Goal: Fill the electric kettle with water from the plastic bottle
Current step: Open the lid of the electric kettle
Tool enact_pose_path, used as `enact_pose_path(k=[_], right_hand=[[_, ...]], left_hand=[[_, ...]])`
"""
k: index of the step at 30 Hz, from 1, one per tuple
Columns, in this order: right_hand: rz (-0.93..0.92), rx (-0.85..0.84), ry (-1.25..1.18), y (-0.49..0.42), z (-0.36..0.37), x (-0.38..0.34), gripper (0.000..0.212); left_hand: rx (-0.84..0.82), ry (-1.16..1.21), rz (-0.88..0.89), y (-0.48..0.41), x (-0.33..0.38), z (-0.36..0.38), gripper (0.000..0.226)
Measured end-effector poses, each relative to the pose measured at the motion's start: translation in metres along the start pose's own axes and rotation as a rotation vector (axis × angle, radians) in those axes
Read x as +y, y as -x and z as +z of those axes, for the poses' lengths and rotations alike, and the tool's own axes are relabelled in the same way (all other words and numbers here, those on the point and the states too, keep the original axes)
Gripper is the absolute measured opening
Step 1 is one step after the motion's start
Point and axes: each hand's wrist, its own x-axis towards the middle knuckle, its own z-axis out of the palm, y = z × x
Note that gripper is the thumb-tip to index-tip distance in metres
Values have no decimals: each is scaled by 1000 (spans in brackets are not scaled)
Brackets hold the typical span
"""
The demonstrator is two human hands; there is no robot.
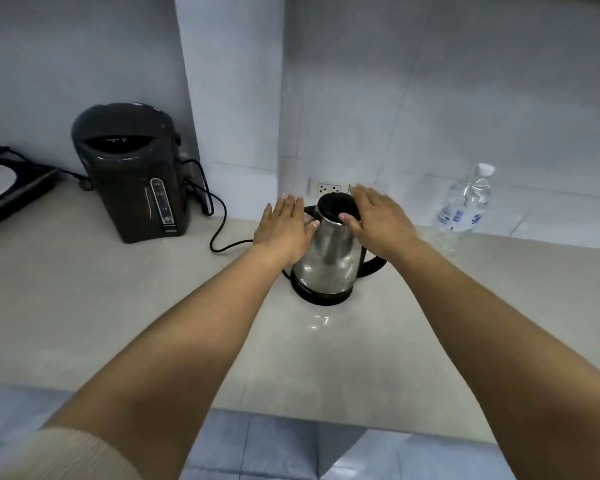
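A steel electric kettle (326, 261) stands on its black base in the middle of the counter, its handle pointing right and its black lid (335, 206) on top. My left hand (284, 226) lies flat against the kettle's upper left side, fingers straight and thumb touching the steel. My right hand (374, 216) covers the lid's right side, with the thumb pressed on the lid's front rim. A clear plastic water bottle (465, 202) with a white cap stands upright by the wall, to the right of the kettle and apart from both hands.
A dark hot-water dispenser (136, 171) stands at the back left, its black cord (219, 216) trailing toward the kettle. A wall socket (328, 187) sits behind the kettle. A black appliance (11, 188) lies at the far left. The counter's front edge (326, 415) is near me.
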Motion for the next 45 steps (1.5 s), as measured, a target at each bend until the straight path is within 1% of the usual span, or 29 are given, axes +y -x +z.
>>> enact_pose_path(k=[3, 7, 11, 15, 17, 20, 24, 27, 29, 32, 38, 45], right_hand=[[-73, 9, 36, -13, 8, 8, 65], [-142, -24, 48, -21, 23, 12, 67], [-160, -1, 40, -25, 31, 16, 64], [-153, 36, 15, -28, 37, 18, 62], [-150, 57, 42, -29, 38, 17, 61], [-157, 158, 99, -26, 37, 15, 57], [-149, 393, 92, -25, 31, 10, 48], [-154, 471, 148, -23, 26, 15, 59], [-130, 485, 193, -19, 24, 20, 59], [-29, 511, 235, -13, 24, 23, 47], [177, 454, 261, -6, 30, 33, 49], [346, 357, 176, 7, 46, 54, 50]], left_hand=[[-30, -23, -3, -8, 4, 11, 67], [-72, -41, -18, -16, 4, 26, 68], [-83, -40, -10, -23, 1, 36, 68], [-50, -44, 37, -30, -4, 43, 68], [-29, -69, 53, -32, -8, 46, 69], [1, -77, 81, -33, -13, 52, 72], [39, -68, 110, -32, -19, 57, 74], [43, -64, 117, -34, -20, 58, 74], [48, -61, 120, -34, -21, 60, 74], [56, -46, 127, -33, -22, 64, 74], [66, -38, 120, -34, -21, 64, 75], [67, -27, 109, -32, -20, 64, 75]])
